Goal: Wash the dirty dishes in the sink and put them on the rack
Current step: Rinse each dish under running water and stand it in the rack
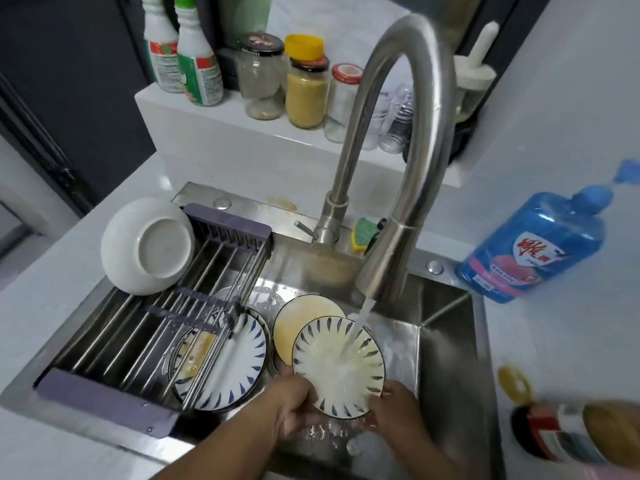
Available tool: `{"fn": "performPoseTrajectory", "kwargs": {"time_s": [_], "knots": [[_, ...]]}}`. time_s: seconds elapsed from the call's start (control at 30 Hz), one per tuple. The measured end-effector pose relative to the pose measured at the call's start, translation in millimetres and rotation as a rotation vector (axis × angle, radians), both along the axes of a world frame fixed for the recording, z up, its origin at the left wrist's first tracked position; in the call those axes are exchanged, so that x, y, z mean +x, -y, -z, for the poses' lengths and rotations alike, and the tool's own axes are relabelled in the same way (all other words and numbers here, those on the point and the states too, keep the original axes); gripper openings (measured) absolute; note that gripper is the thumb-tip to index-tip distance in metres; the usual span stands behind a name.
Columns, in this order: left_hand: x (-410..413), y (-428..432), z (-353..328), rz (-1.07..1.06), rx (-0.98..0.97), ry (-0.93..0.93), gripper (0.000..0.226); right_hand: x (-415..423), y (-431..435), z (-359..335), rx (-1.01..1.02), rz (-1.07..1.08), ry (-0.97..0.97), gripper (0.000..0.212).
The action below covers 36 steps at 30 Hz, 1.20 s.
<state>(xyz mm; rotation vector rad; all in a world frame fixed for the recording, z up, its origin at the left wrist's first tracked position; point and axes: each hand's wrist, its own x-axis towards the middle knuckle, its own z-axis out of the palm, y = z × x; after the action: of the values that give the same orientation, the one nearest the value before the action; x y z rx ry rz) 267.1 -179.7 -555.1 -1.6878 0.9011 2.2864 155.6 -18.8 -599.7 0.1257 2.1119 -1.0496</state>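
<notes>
Wet glazed plate [338, 367], slippery and breakable; left hand [294, 407] and right hand [394, 408] pinching opposite rims under running water.

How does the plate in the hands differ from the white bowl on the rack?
The plate has blue dashes around its rim; the bowl is plain white. The plate is under the running water, held by the left hand and right hand; the bowl rests overturned on the rack. Both are round.
</notes>
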Motion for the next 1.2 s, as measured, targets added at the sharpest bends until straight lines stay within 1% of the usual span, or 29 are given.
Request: {"fn": "performPoseTrajectory", "kwargs": {"time_s": [0.07, 0.13, 0.17, 0.2, 0.27, 0.3, 0.33, 0.47, 0.5, 0.53, 0.6, 0.63, 0.67, 0.7, 0.73, 0.77, 0.87, 0.9, 0.97, 1.07, 1.13, 1.2], "knots": [[7.8, -3.1, -16.1, 0.03, 0.029, -0.003, 0.045, 6.7, -5.4, -12.4, 0.104, -0.161, -0.208, 0.035], [13.8, -2.6, -24.6, 0.065, 0.028, -0.014, 0.039, 12.7, -7.5, -27.5, 0.163, -0.287, -0.36, 0.051], [17.8, -4.1, -31.7, 0.092, 0.012, -0.011, 0.034, 16.4, -9.5, -38.6, 0.191, -0.324, -0.418, 0.054], [19.6, -3.5, -36.5, 0.117, -0.012, -0.005, 0.027, 16.8, -7.1, -45.6, 0.2, -0.376, -0.489, 0.051], [23.6, -3.1, -50.2, 0.147, -0.041, -0.031, 0.017, 20.9, -6.4, -62.4, 0.131, -0.483, -0.595, 0.038], [24.0, -2.1, -56.4, 0.145, -0.052, -0.056, 0.019, 24.4, -3.5, -74.2, 0.089, -0.546, -0.628, 0.033], [24.0, -0.6, -63.5, 0.143, -0.064, -0.067, 0.024, 28.6, -2.3, -82.9, 0.054, -0.61, -0.651, 0.033], [20.9, 11.4, -81.4, 0.191, -0.098, -0.097, 0.036, 43.7, 0.3, -123.9, -0.075, -0.86, -0.665, 0.07], [17.9, 15.2, -83.3, 0.208, -0.097, -0.093, 0.038, 44.4, 0.5, -130.5, -0.075, -0.905, -0.668, 0.07], [17.3, 19.4, -87.8, 0.222, -0.1, -0.084, 0.04, 45.5, 1.3, -137.4, -0.084, -0.924, -0.665, 0.061], [15.4, 27.7, -92.8, 0.22, -0.056, -0.088, 0.048, 44.8, 5.3, -149.9, -0.138, -0.815, -0.57, 0.033], [15.6, 31.8, -93.8, 0.22, -0.022, -0.104, 0.057, 42.6, 8.4, -154.1, -0.178, -0.722, -0.499, 0.024], [15.8, 37.4, -92.6, 0.241, -0.002, -0.126, 0.068, 40.5, 12.9, -161.3, -0.217, -0.636, -0.441, 0.02], [15.8, 42.1, -91.4, 0.284, 0.0, -0.149, 0.078, 34.8, 16.9, -164.3, -0.233, -0.564, -0.412, 0.02], [17.5, 46.7, -90.9, 0.34, -0.02, -0.169, 0.081, 29.3, 20.4, -170.2, -0.265, -0.494, -0.368, 0.021], [19.5, 49.3, -94.3, 0.371, -0.049, -0.192, 0.079, 22.4, 21.9, -174.0, -0.312, -0.427, -0.324, 0.024], [27.8, 54.3, -100.2, 0.411, -0.132, -0.297, 0.053, 6.1, 20.7, -183.0, -0.427, -0.236, -0.153, 0.024], [28.8, 55.0, -99.0, 0.404, -0.138, -0.333, 0.05, 1.8, 18.8, -183.7, -0.459, -0.182, -0.098, 0.023], [33.0, 53.9, -93.5, 0.346, -0.106, -0.381, 0.063, -1.5, 15.3, -180.1, -0.506, -0.092, 0.0, 0.028], [35.2, 50.9, -84.5, 0.278, -0.085, -0.398, 0.073, -3.8, 12.8, -163.3, -0.59, 0.023, 0.105, 0.039], [35.4, 48.8, -79.1, 0.306, -0.108, -0.402, 0.079, -4.8, 12.7, -151.9, -0.591, 0.106, 0.1, 0.041], [34.8, 45.4, -75.9, 0.36, -0.102, -0.434, 0.087, -4.9, 16.8, -143.0, -0.519, 0.135, 0.018, 0.036]]}}
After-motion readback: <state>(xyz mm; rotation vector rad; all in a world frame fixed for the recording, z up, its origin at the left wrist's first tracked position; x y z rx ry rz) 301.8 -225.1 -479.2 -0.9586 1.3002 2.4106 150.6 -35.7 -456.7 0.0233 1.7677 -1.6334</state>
